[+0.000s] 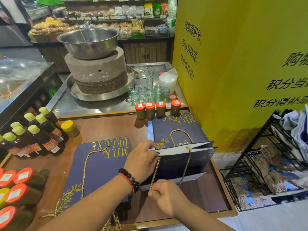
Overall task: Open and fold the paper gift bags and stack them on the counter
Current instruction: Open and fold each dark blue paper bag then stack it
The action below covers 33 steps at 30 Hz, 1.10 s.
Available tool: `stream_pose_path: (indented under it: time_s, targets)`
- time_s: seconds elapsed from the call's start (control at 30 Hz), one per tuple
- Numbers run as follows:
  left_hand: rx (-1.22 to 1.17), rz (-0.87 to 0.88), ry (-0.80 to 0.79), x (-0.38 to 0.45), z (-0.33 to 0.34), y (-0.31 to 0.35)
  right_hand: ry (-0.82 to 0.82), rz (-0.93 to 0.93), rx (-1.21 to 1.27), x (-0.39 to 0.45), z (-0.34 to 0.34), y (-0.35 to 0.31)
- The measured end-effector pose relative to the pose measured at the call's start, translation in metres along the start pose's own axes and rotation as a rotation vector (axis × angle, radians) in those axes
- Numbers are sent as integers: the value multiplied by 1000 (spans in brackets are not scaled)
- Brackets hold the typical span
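A navy paper gift bag (185, 162) with gold rope handles lies partly opened on its side on the wooden counter (106, 125), its white mouth facing away. My left hand (143, 159) grips its upper left edge. My right hand (164, 195) pinches the near rope handle at the bag's lower edge. Behind it lies a flat stack of navy bags (176, 129) printed MILK DELUXE. Another flat stack of the same bags (98, 165) lies to the left, under my left forearm.
Dark sauce bottles (38, 137) with yellow caps crowd the counter's left side, red-lidded jars (20, 184) the near left. Four red-capped jars (157, 110) stand behind the bags. A stone mill with a steel bowl (95, 64), glass jars, a yellow pillar and a black wire rack (260, 165) surround the counter.
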<state>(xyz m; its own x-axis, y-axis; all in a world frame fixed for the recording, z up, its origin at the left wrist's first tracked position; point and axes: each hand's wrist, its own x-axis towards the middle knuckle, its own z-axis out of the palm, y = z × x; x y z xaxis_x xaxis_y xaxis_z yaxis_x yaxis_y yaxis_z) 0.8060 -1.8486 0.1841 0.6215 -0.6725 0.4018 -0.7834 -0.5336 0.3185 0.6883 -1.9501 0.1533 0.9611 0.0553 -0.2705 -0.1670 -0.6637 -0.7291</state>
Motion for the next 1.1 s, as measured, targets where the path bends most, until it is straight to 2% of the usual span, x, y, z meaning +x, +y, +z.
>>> stream_pose_path:
  time_s: [0.17, 0.23, 0.33, 0.37, 0.4, 0.5, 0.6, 0.77, 0.93, 1.1]
  targets:
    - [-1, 15, -8, -1, 0, -1, -34, -8, -318, -7, -16, -3]
    - [-22, 23, -19, -2, -2, -3, 109, -4, -409, -9, -37, -10]
    - [-60, 9, -49, -3, -6, -5, 465, -38, -436, 0, -85, -17]
    - [-62, -5, -55, -4, -7, -5, 539, -45, -456, 7, -104, -16]
    - [-58, -23, -63, -4, -8, -5, 545, -13, -489, 15, -122, -12]
    - [-39, -68, -83, -6, -6, -5, 262, 313, -631, 39, -159, 0]
    - [-22, -114, -98, -7, -5, -4, 60, 513, -563, 50, -165, 14]
    - [41, -132, -104, -10, -1, -2, 20, 452, -405, 48, -171, 13]
    - [46, -112, -95, -10, -1, 4, -105, 426, -434, 39, -171, 6]
    - [37, -72, -88, -16, 0, 11, -253, 393, -217, 30, -164, 2]
